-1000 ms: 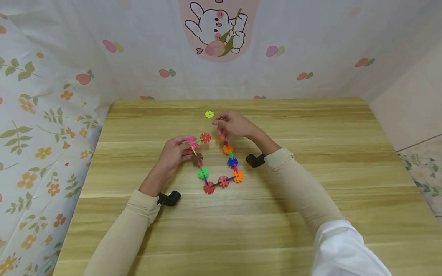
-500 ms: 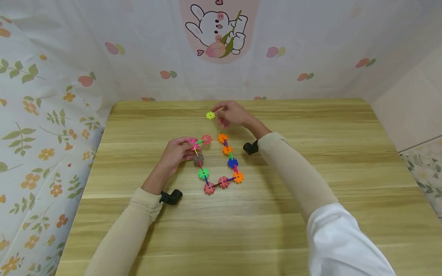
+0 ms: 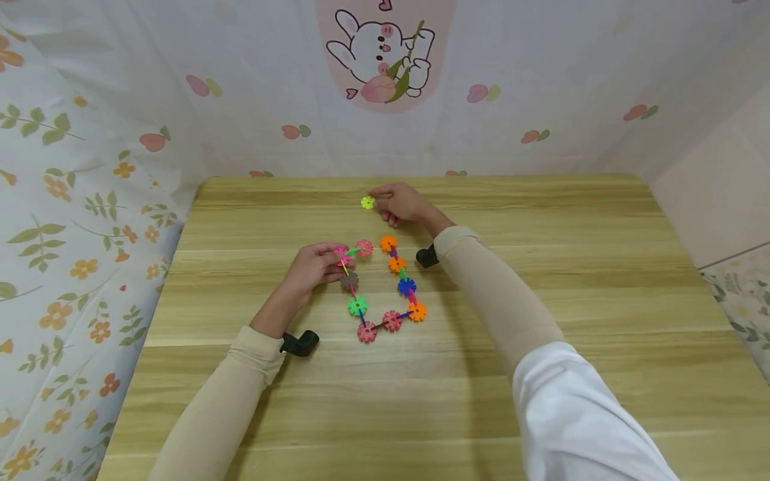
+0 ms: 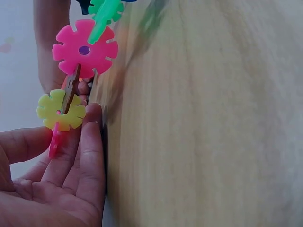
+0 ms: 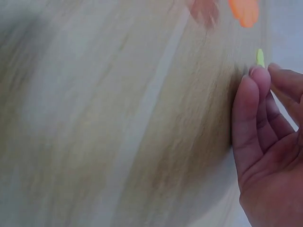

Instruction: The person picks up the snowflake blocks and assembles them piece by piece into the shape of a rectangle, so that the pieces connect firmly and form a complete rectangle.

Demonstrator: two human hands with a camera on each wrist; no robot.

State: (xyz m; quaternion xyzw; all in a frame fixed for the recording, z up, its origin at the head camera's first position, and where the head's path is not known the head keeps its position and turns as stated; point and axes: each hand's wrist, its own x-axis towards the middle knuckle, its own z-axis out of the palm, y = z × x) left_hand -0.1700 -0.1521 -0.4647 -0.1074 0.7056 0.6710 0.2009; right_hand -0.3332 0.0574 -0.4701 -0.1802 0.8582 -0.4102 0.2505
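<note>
A chain of slotted plastic snowflake discs, with a green disc (image 3: 357, 305) and a blue disc (image 3: 407, 286) in it, curves in a U on the table. My left hand (image 3: 315, 268) pinches a pink disc (image 4: 54, 141) near the chain's left end. In the left wrist view it joins a yellow disc (image 4: 49, 111), and a brown disc (image 4: 71, 89) links that one to a larger pink disc (image 4: 71, 45). At the table's back, my right hand (image 3: 400, 204) pinches a loose yellow-green disc (image 3: 367, 202) between thumb and fingers. Only its edge shows in the right wrist view.
The wooden table (image 3: 541, 267) ends at the back against a white printed curtain (image 3: 240, 87). The chain's right end is an orange disc (image 3: 388, 243), a little in front of my right hand. Black wrist cameras sit under both sleeves.
My right hand has moved from the chain's orange end back to the yellow-green disc and taken hold of it; the disc now tilts. My left hand stays nearly in place.
</note>
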